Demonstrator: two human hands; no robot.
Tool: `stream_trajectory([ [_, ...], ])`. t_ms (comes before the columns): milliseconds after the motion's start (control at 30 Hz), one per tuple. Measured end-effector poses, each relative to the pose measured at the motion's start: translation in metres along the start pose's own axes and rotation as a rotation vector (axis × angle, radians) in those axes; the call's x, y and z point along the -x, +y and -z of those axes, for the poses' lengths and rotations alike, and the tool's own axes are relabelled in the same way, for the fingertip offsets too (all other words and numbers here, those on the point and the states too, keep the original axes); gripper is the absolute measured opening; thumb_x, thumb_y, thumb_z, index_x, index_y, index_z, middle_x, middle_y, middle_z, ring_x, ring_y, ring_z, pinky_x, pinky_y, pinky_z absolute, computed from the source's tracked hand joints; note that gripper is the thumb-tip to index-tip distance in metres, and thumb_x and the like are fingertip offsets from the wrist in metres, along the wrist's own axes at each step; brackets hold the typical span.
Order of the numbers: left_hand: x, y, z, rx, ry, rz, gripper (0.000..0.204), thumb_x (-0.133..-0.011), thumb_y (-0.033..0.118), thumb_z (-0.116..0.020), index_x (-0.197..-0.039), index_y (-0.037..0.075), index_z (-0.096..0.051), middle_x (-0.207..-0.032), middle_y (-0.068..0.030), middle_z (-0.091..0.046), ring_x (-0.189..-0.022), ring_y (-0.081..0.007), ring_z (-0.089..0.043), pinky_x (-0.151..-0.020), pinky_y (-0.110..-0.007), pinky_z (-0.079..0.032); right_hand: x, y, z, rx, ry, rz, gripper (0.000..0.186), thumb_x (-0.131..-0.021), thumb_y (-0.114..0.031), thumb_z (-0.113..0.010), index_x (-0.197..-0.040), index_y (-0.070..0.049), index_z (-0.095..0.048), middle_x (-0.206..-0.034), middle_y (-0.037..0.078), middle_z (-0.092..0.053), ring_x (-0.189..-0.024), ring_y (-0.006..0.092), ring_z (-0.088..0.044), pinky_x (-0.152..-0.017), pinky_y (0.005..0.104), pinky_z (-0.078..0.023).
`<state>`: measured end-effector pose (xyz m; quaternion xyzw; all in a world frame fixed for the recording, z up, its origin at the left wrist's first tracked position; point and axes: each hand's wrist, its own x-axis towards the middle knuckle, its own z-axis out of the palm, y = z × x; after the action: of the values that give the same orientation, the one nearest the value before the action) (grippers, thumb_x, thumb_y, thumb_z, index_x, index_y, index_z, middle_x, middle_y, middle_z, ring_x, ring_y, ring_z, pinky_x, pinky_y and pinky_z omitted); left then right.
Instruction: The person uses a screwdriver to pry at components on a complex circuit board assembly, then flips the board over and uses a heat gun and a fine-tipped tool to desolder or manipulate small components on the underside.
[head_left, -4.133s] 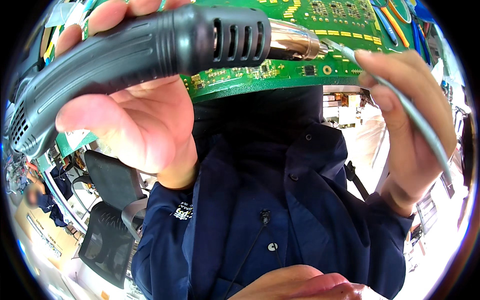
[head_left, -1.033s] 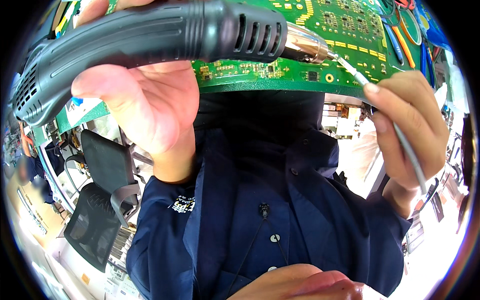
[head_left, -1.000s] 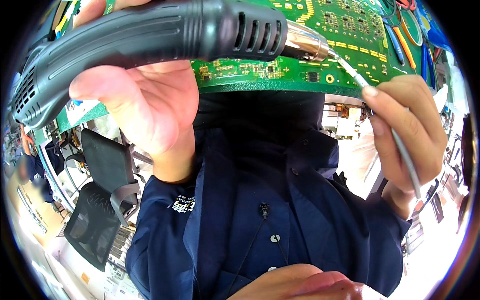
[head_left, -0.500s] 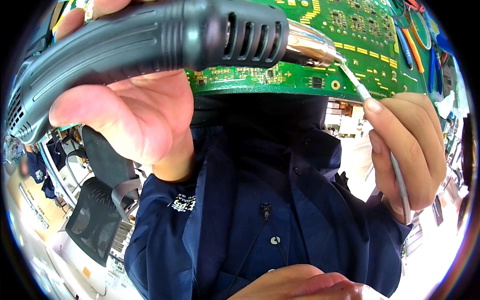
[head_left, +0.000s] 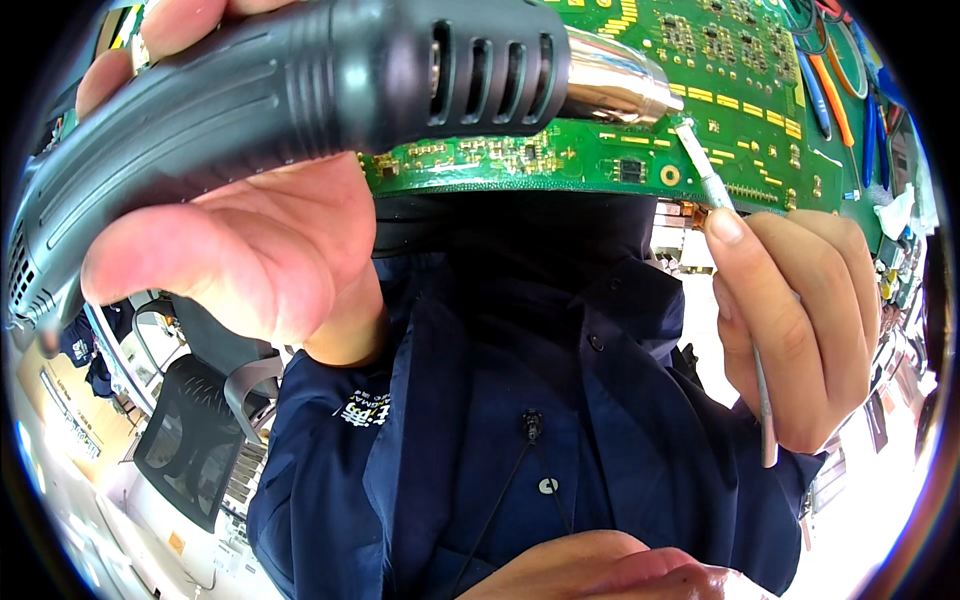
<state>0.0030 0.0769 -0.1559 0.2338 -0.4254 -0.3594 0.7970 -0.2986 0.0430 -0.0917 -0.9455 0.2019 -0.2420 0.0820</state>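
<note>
A black hot-air gun [head_left: 330,85] with a shiny metal nozzle [head_left: 618,88] lies across the top left, and my left hand [head_left: 270,240] is closed around its body. The fingers curl over the far side while the thumb sticks out below. The nozzle's end is over a green circuit board [head_left: 560,165]. My right hand [head_left: 800,320] pinches a slim metal tool [head_left: 700,165] with a flat, narrow tip. That tip is at the board just below the nozzle end; whether it touches a part there is too small to tell. The gun hides part of the board.
Hand tools with blue and orange handles [head_left: 835,100] lie on a green surface to the right of the board. A crumpled white wipe [head_left: 893,212] is near them. Behind on the left stands a black mesh office chair [head_left: 195,430].
The hot-air gun and my left hand have shifted slightly left. My right hand has moved a little left and down, and the metal tool's rear end has swung left.
</note>
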Motion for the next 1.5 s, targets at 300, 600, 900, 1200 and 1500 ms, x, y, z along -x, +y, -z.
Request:
stream_trajectory([
  [300,-0.002,-0.003,0.001,0.063,-0.030,0.022,0.065,-0.090,0.060,-0.059,-0.132,0.011,-0.049,-0.133,-0.0071,-0.058,-0.133,-0.0341,-0.051,-0.115,-0.067,-0.033,-0.001,-0.003,0.001,0.013,-0.001,0.012,0.026,-0.079,0.005,-0.071,-0.104,0.009,-0.069,-0.082,0.019,-0.068,-0.068,0.0284,-0.064,-0.055,0.0310,-0.050],
  [600,-0.002,-0.001,0.004,0.035,-0.046,0.030,0.066,-0.089,0.059,-0.062,-0.132,0.012,-0.047,-0.133,-0.0071,-0.058,-0.133,-0.0340,-0.051,-0.115,-0.067,-0.033,0.000,0.001,-0.005,0.087,0.010,0.060,0.024,-0.079,0.005,-0.071,-0.103,0.009,-0.070,-0.082,0.019,-0.068,-0.068,0.0274,-0.064,-0.056,0.0306,-0.050],
  [900,-0.001,0.001,0.003,0.057,-0.057,0.010,0.068,-0.088,0.058,-0.063,-0.134,0.011,-0.047,-0.135,-0.0082,-0.057,-0.133,-0.0346,-0.051,-0.115,-0.068,-0.032,-0.003,0.000,0.007,0.088,-0.029,0.090,0.022,-0.078,0.003,-0.072,-0.100,0.007,-0.072,-0.077,0.015,-0.065,-0.063,0.0237,-0.060,-0.051,0.0289,-0.045],
  [1200,-0.004,-0.002,0.004,0.086,-0.072,0.030,0.068,-0.086,0.058,-0.065,-0.132,0.012,-0.048,-0.134,-0.0073,-0.057,-0.133,-0.0338,-0.051,-0.116,-0.067,-0.031,0.001,0.008,0.001,0.113,0.013,0.144,0.033,-0.070,0.002,-0.079,-0.103,0.006,-0.072,-0.077,0.015,-0.065,-0.065,0.0238,-0.062,-0.053,0.0302,-0.046],
  [1500,-0.003,-0.004,0.002,0.007,-0.062,0.006,0.064,-0.088,0.058,-0.063,-0.132,0.014,-0.049,-0.133,-0.0056,-0.056,-0.133,-0.0336,-0.050,-0.118,-0.066,-0.028,-0.003,0.020,0.016,-0.041,-0.057,0.077,0.039,-0.066,-0.002,-0.078,-0.103,0.006,-0.070,-0.085,0.017,-0.066,-0.074,0.0282,-0.061,-0.060,0.0355,-0.047],
])
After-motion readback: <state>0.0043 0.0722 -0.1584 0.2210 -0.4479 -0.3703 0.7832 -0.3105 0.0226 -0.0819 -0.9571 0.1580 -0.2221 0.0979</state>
